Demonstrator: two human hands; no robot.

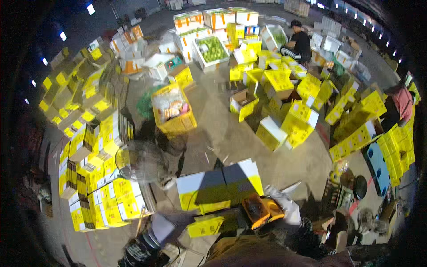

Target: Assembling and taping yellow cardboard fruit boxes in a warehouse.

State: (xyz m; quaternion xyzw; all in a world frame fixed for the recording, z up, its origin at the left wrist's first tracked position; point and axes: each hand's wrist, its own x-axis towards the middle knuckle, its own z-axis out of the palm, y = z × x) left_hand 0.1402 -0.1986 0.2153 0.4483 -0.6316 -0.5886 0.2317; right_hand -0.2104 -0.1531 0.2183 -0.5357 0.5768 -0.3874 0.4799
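Left of both hands stand stacks of folded yellow boxes (106,202). What seems to be the left hand (163,228) is pale and blurred, so I cannot tell if it is wide or narrow. Ahead of the hands, and between them, lies a wide yellow-and-white box (209,184), its long axis from left to right. An orange tape dispenser (261,211), near its right end, is seemingly gripped by the gloved right hand (289,207), which looks nearer to this box.

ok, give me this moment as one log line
right hand: at orange-and-black device, grip unclear | left hand: not clearly visible | front: yellow-and-white cardboard | beyond: filled yellow box
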